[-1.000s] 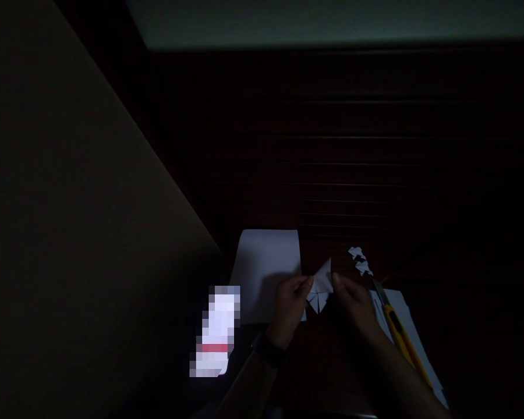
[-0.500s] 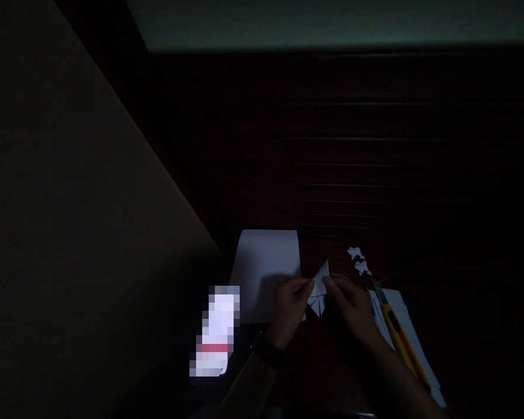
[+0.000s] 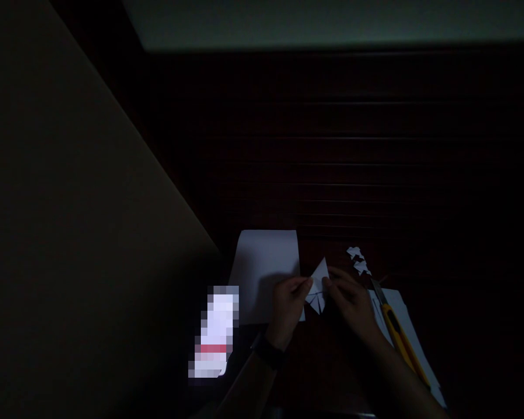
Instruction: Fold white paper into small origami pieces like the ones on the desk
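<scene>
A small piece of folded white paper (image 3: 319, 283) is held up between both hands, its pointed tip upward and several narrow flaps spreading at the bottom. My left hand (image 3: 288, 299) pinches its left edge between thumb and fingers; a dark band circles that wrist. On the opposite edge, my right hand (image 3: 351, 299) grips the paper with the thumb in front. Beneath and behind my left hand lies a white sheet (image 3: 266, 253) on the dark table. To the right of my right hand rests a yellow utility knife (image 3: 402, 340), its blade pointing away from me.
Under the knife is a stack of white paper (image 3: 419, 343). Two small folded paper shapes (image 3: 357, 259) lie beyond the blade. A lit, blurred-out phone screen (image 3: 216, 326) stands at the left. A pale wall (image 3: 91, 203) rises along the left side. The scene is very dim.
The folded paper has shifted slightly left and up, and its upper point looks a little wider. Both hands keep their hold. The knife and sheets stay put.
</scene>
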The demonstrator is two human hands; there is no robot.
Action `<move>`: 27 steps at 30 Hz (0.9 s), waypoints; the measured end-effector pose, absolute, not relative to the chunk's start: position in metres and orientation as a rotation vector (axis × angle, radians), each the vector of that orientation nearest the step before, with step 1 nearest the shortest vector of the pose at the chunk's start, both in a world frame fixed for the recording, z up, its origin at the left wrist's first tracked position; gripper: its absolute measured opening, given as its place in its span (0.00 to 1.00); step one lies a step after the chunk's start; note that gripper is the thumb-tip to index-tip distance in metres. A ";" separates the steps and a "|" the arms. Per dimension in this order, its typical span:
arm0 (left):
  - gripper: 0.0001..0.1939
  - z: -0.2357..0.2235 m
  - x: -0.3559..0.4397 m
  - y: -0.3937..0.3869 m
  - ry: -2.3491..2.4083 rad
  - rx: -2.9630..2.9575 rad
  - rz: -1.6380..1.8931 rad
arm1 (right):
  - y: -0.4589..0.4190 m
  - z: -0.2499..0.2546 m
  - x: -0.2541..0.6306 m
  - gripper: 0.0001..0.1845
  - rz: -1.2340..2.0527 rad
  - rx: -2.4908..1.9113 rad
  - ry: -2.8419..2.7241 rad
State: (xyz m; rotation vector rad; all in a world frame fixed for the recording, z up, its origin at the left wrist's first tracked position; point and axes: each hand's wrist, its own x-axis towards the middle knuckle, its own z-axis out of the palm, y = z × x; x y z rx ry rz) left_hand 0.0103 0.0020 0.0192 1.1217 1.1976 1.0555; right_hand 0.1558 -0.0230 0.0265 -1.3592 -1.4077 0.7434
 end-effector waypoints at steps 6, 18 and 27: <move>0.15 0.019 0.010 0.004 1.220 1.171 1.078 | -0.023 0.027 0.153 0.10 0.774 -1.302 -1.488; 0.13 0.022 0.012 0.000 1.020 0.988 1.061 | -0.021 0.024 0.155 0.10 0.768 -1.309 -1.412; 0.16 0.030 0.010 -0.003 1.063 0.951 1.051 | -0.020 0.017 0.154 0.14 0.928 -1.284 -1.160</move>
